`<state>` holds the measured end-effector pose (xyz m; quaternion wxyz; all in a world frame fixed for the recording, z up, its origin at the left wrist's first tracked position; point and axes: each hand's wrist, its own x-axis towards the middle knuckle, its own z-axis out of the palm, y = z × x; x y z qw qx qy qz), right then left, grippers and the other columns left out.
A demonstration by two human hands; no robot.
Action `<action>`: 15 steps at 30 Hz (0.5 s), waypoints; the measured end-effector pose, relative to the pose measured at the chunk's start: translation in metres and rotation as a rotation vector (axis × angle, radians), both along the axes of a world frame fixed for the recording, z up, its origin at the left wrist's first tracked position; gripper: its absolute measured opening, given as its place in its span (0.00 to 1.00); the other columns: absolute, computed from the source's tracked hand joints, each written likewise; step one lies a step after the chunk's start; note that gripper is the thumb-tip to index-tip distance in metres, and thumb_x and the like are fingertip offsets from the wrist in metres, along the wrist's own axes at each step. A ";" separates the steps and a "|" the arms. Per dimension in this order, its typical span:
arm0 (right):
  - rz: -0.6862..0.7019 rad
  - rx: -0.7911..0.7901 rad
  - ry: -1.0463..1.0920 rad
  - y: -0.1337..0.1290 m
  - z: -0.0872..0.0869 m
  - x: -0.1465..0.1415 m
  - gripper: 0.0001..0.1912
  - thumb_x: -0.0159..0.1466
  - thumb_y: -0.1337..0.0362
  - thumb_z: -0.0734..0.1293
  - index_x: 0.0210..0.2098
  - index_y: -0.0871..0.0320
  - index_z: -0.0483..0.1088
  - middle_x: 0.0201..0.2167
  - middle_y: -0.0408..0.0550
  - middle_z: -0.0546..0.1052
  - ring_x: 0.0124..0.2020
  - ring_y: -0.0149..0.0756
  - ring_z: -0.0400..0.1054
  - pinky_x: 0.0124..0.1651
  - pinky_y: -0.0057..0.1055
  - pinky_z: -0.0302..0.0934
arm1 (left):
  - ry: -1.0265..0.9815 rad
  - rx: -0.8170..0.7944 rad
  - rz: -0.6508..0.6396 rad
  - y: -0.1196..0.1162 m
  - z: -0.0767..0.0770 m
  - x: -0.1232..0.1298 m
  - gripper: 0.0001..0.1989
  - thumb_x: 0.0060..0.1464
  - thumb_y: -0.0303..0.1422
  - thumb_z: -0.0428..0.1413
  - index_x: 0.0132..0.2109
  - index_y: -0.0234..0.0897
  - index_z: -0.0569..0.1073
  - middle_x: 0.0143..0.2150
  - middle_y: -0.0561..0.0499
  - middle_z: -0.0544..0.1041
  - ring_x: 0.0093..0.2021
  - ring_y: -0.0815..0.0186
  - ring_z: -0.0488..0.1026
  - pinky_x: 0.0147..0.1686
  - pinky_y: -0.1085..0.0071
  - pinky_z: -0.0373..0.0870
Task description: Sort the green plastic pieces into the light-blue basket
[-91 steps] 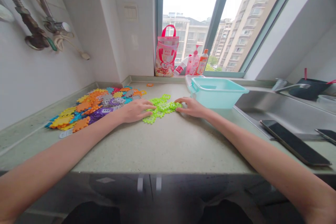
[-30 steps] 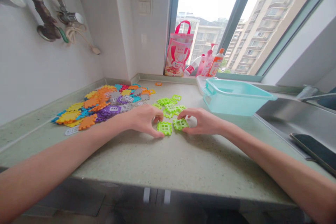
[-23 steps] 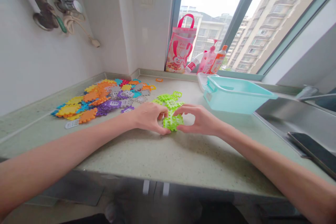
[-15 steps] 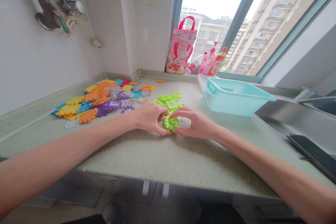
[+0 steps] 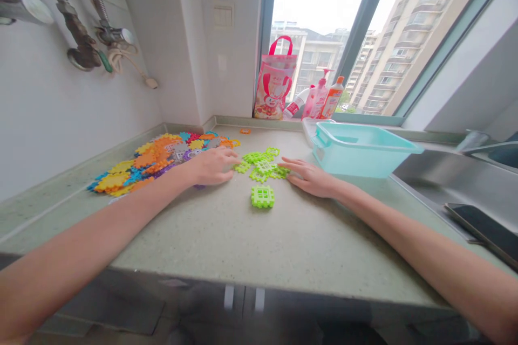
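Note:
A small stack of green interlocking plastic tiles (image 5: pixel 263 197), topped by one with a window grid, sits by itself on the counter (image 5: pixel 226 237). Just behind it lies a loose cluster of green tiles (image 5: pixel 265 166). My left hand (image 5: pixel 213 166) is at the cluster's left side, fingers stretched out and holding nothing. On the other side, my right hand (image 5: pixel 309 177) reaches in with its fingers apart, the tips at or touching the right-hand green tiles. A heap of mixed tiles (image 5: pixel 156 153) in orange, yellow, blue, purple and grey lies left, partly hidden by my left hand and forearm.
A turquoise plastic bin (image 5: pixel 364 151) stands at the right, beside the metal sink (image 5: pixel 437 178). A phone (image 5: pixel 481 232) lies at the sink's edge. Along the windowsill are a pink bag (image 5: pixel 275 89) and several bottles (image 5: pixel 319 99). One orange tile (image 5: pixel 245 131) lies at the back.
Both hands have let go of the green tile stack, leaving it on the counter. They have moved apart and away from me, to either side of the green cluster.

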<state>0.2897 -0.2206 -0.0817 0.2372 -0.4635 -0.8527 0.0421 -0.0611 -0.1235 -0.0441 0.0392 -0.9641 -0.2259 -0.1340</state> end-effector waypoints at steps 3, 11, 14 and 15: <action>-0.003 -0.005 -0.006 0.003 -0.002 0.004 0.21 0.69 0.64 0.67 0.61 0.53 0.73 0.70 0.59 0.68 0.69 0.54 0.65 0.70 0.59 0.58 | 0.005 -0.012 -0.018 -0.001 0.000 0.000 0.15 0.58 0.37 0.58 0.50 0.39 0.80 0.58 0.43 0.79 0.61 0.54 0.73 0.64 0.58 0.64; -0.013 -0.029 0.020 0.002 0.010 0.010 0.13 0.67 0.57 0.71 0.49 0.53 0.77 0.48 0.51 0.84 0.49 0.46 0.78 0.57 0.44 0.70 | -0.026 -0.122 0.062 -0.002 0.005 0.002 0.20 0.56 0.49 0.62 0.46 0.39 0.79 0.44 0.46 0.82 0.44 0.57 0.78 0.46 0.64 0.70; -0.083 0.043 -0.003 0.005 0.008 0.011 0.13 0.67 0.55 0.70 0.48 0.53 0.77 0.45 0.50 0.84 0.44 0.44 0.78 0.50 0.40 0.70 | -0.031 -0.156 0.057 -0.006 0.006 0.005 0.21 0.54 0.50 0.63 0.47 0.39 0.79 0.43 0.47 0.82 0.41 0.60 0.78 0.43 0.66 0.70; -0.114 0.080 0.004 0.005 0.007 0.010 0.13 0.67 0.55 0.70 0.48 0.54 0.77 0.46 0.51 0.84 0.44 0.44 0.78 0.49 0.40 0.70 | -0.025 -0.163 0.050 -0.008 0.006 0.005 0.21 0.54 0.49 0.63 0.47 0.39 0.79 0.41 0.47 0.82 0.40 0.60 0.78 0.42 0.67 0.69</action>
